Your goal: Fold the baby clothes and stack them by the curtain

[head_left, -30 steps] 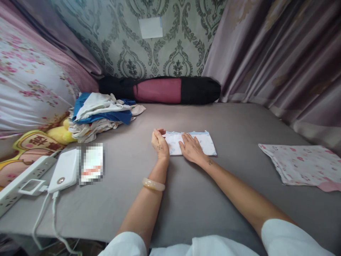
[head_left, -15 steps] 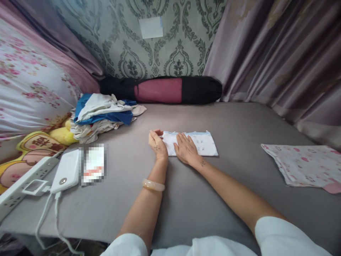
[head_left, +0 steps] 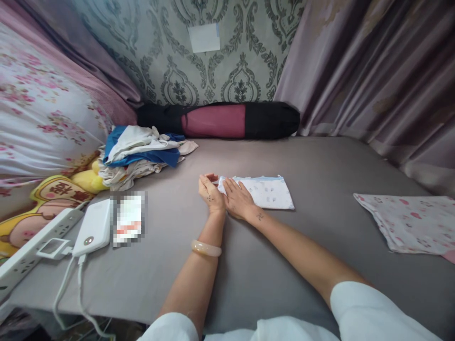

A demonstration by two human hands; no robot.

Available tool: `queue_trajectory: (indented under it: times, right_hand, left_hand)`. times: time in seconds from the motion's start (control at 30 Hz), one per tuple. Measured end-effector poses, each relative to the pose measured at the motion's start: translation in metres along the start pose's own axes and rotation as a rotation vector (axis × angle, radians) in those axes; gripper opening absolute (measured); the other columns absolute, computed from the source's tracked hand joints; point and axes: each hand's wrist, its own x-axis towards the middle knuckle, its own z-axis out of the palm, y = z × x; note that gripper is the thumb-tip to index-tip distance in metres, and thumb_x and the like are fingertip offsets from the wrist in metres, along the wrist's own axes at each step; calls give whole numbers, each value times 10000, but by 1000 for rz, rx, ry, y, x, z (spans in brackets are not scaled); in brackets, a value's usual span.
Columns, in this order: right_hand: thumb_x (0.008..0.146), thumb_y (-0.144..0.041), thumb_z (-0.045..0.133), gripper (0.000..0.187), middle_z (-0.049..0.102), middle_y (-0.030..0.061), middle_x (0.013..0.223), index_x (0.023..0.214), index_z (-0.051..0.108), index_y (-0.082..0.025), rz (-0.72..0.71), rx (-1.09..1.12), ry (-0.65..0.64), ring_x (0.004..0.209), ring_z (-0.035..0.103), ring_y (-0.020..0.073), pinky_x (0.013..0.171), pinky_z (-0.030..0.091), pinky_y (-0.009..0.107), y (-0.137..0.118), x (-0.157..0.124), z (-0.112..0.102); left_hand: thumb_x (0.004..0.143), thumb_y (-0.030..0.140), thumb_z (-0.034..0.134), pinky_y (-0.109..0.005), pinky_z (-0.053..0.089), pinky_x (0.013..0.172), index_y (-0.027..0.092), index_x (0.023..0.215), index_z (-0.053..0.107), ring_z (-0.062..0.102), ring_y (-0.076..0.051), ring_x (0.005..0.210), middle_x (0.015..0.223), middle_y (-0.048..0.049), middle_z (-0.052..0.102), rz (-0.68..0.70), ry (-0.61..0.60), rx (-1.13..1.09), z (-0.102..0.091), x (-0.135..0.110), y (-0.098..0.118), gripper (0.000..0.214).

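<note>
A folded white cloth [head_left: 275,193] with small printed figures and a light blue upper edge lies on the grey-covered surface [head_left: 302,255]. My right hand [head_left: 239,198] rests flat over its left part, fingers stretched out and pointing away from me. At the cloth's left end stands my left hand [head_left: 211,193], turned on its edge with the fingers extended and the palm toward the cloth. The two hands touch or nearly touch. My left fingertips and palm are partly hidden.
Rumpled clothes [head_left: 142,151] are heaped at the back left. A folded pink-patterned cloth [head_left: 412,222] lies at the right. A long black and pink bag [head_left: 216,121] runs along the wall. A white power bank [head_left: 92,227], cables and a power strip [head_left: 39,246] occupy the left side.
My right hand has slid left across the cloth, up to my left hand, uncovering more of the printed middle. My left hand has stayed at the left end. The view has shifted slightly.
</note>
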Motion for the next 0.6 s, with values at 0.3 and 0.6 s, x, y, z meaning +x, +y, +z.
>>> queue_trajectory:
  times: [0.3,0.6]
  right_hand:
    - [998,-326,218,576,314,152,1554,1482,341,-38,5,-8,-19,1443,271,255,1174,192,430,-1,-1,0]
    - [999,-322,284,522,337,164,1545,1451,415,-94,70,-53,104,1439,271,282,1173,153,487,23,-24,-11]
  left_hand:
    - [926,595,281,-265,463,629,175,821,555,614,-152,716,758,-56,620,-22,-27,41,0,0,-1,512]
    - [927,579,291,-273,463,615,175,806,557,627,-164,716,749,-64,636,-19,-75,60,3,-4,2,498]
